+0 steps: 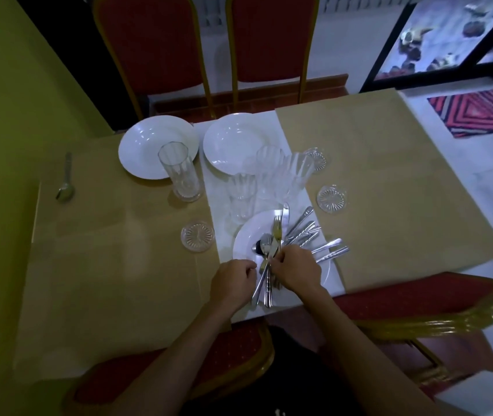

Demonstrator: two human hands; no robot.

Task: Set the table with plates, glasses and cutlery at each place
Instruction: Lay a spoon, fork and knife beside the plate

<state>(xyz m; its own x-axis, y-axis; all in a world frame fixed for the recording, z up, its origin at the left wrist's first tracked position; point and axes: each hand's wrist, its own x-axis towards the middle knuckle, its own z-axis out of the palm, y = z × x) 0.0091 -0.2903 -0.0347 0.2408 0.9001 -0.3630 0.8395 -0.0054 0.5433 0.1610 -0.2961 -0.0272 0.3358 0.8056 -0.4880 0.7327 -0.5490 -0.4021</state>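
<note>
Cutlery [266,291] being sorted on plate [243,246]. Right hand [296,268] fingers pinched on it; left hand [233,280] fingers curled, hold cannot be told. Next: one set to be picked out

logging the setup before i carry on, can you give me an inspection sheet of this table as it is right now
surface: table under a tan cloth, white runner down the middle
job's things: far left plate, far right plate, near plate heaped with cutlery; tall glass by the far left plate; more glasses clustered on the runner; coasters; lone spoon at the left edge
clutter: nothing seen
hands: right hand pinches cutlery over the near plate; left hand curled beside it, grip unclear
cables: nothing seen
surroundings: red chairs, green wall, patterned rug
</note>
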